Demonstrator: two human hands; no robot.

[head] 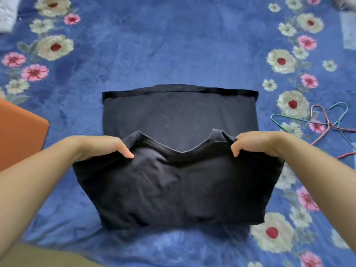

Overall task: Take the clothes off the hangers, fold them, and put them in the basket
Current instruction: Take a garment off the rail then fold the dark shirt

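At the left edge sits an orange corner (19, 135), perhaps the basket. The left hand (104, 148) pinches one shoulder of the black shirt (173, 116), which lies mid-frame on the flowered blanket (173, 45). The right hand (254, 144) pinches the other shoulder. Hangers (327, 124) lie far right. If the hands carry the shoulders over unevenly, I'd expect a crooked fold.

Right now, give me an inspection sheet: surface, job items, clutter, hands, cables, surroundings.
Surface: blue floral blanket, soft, slightly rumpled.
Job's things: black shirt spread out, collar end lifted; bare wire hangers tangled at right.
Clutter: white fabric at top left corner.
Grippers: left hand and right hand each grip a shoulder of the shirt.
Cables: nothing seen.
Surroundings: orange object at left edge, identity unclear.
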